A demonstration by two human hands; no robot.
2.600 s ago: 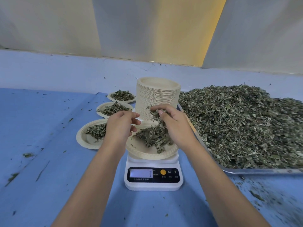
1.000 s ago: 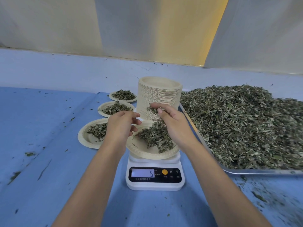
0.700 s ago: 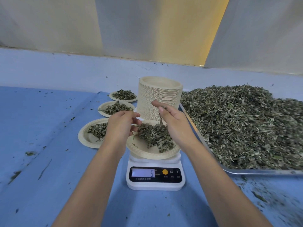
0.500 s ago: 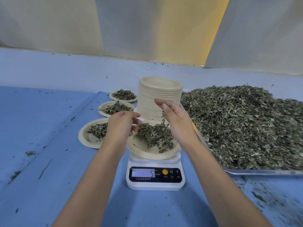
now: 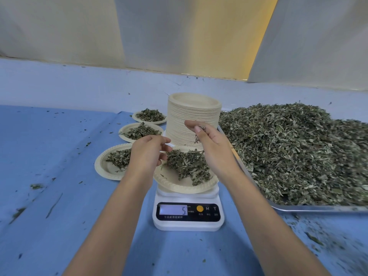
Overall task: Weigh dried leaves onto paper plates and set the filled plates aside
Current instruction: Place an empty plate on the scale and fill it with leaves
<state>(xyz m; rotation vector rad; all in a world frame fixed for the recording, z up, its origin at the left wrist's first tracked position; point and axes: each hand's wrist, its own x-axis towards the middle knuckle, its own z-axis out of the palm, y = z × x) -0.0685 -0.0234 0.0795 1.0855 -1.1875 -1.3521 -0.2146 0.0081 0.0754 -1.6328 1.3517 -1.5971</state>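
The table (image 5: 59, 156) has a blue cover, and small leaf crumbs (image 5: 36, 186) are scattered over it, more thickly at the near right corner. A white kitchen scale (image 5: 188, 224) stands in the middle, near the front. To the left of it three filled paper plates (image 5: 103, 168) lie in a row that goes away toward the wall. Behind the scale stands a tall stack of paper plates (image 5: 194, 120), and just right of it a metal tray (image 5: 318, 208) carries a big heap of dried leaves (image 5: 288, 152).
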